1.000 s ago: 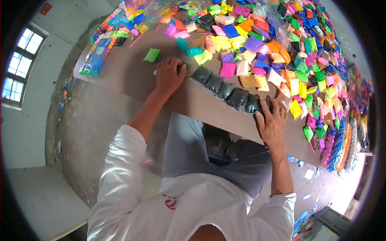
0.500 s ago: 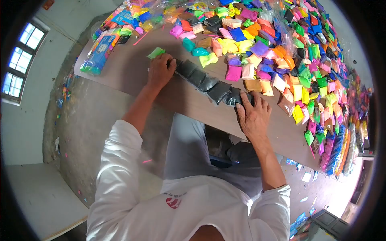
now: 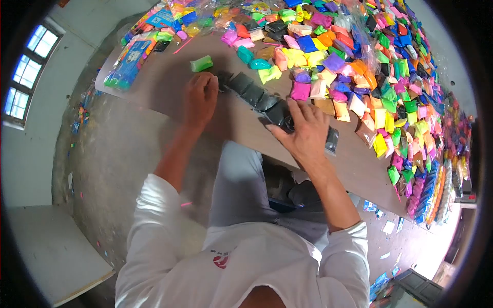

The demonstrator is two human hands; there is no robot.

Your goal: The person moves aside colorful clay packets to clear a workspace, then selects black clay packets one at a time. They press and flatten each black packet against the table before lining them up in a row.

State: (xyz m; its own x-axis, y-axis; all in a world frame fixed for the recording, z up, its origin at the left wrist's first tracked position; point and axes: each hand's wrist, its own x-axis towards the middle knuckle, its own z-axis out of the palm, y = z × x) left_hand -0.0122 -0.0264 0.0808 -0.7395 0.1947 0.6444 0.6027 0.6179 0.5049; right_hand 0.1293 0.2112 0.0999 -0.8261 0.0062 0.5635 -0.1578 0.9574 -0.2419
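A row of black packets (image 3: 254,95) lies diagonally on the brown table (image 3: 164,87). My left hand (image 3: 200,97) is curled over the row's left end, gripping the first packet. My right hand (image 3: 304,132) lies flat, fingers spread, on the row's right end, covering the packets there. One more black packet (image 3: 332,140) sits just right of that hand, near the table's front edge. A single green packet (image 3: 201,63) rests just beyond my left hand.
A big heap of coloured packets (image 3: 359,66) covers the far and right part of the table. Long blue bagged sets (image 3: 126,64) lie at the left end. A white board (image 3: 56,246) stands low on the left, and my lap is under the table's front edge.
Both hands have slid the black row leftward and pushed it shorter. My right hand moved left along it and spread flat, leaving one black packet behind on its right.
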